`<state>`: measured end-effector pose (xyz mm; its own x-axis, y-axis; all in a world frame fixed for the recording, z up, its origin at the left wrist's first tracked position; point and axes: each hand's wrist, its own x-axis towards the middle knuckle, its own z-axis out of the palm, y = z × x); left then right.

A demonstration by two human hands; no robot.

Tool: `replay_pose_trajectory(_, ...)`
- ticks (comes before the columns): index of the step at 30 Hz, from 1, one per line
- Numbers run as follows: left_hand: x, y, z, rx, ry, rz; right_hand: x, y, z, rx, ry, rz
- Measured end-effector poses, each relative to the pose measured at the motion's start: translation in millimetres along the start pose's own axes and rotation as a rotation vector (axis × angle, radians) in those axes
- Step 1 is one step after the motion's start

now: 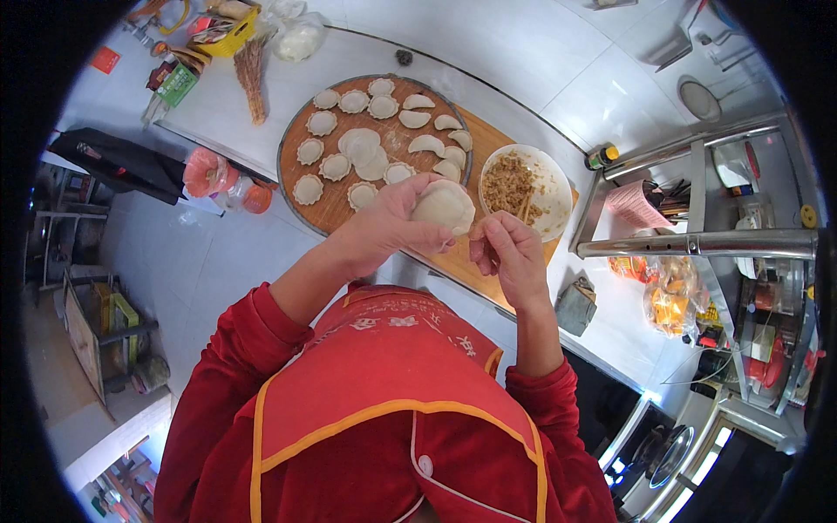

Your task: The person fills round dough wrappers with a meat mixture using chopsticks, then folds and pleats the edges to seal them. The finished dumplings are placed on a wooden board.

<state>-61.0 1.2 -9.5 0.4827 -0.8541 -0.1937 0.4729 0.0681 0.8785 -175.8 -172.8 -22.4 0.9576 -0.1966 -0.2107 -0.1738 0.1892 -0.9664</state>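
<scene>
My left hand holds a round, filled dumpling of pale dough, with the thumb along its near side. Beside the dumpling's right edge, my right hand has its fingers curled in and nothing visible in them. Whether its fingertips touch the dough cannot be told. Beyond the hands lies a round wooden board with a dark rim. Several round dumplings with crimped edges and several half-moon dumplings rest on it. Flat dough wrappers overlap in its middle. A white bowl contains brown minced filling and chopsticks.
A rectangular wooden board lies under the bowl. To the right stands a metal rack; a dark-capped bottle with a yellow top is by its corner. A yellow basket and a straw whisk occupy the back left. Left of the board sits an orange-lidded jar.
</scene>
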Motion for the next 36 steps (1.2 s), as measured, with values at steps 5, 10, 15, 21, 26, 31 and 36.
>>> replay_pose_trajectory(5,-0.9,0.2,1.5,0.027,-0.031,-0.012,-0.9,9.4,-0.7,-0.076,-0.103,-0.102)
replay_pose_trajectory(10,-0.4,2.5,1.1,0.125,-0.040,-0.016,-0.3,2.1,4.0,-0.134,-0.101,-0.104)
replay_pose_trajectory(15,1.4,3.6,1.0,0.351,-0.005,0.024,1.9,4.6,5.7,-0.195,-0.027,-0.114)
replay_pose_trajectory(21,7.3,5.6,-0.5,0.519,-0.035,0.090,2.5,12.8,6.7,-0.313,0.055,-0.234)
replay_pose_trajectory(26,7.7,1.7,-3.0,0.240,-0.030,-0.028,-1.3,16.0,13.2,-0.152,0.045,-0.129)
replay_pose_trajectory(31,5.7,9.1,-4.3,0.100,-0.052,-0.077,-2.3,7.9,-3.8,-0.095,-0.047,-0.016)
replay_pose_trajectory(36,5.0,12.2,-2.5,0.221,-0.072,-0.066,0.0,5.5,0.5,-0.180,-0.112,-0.072)
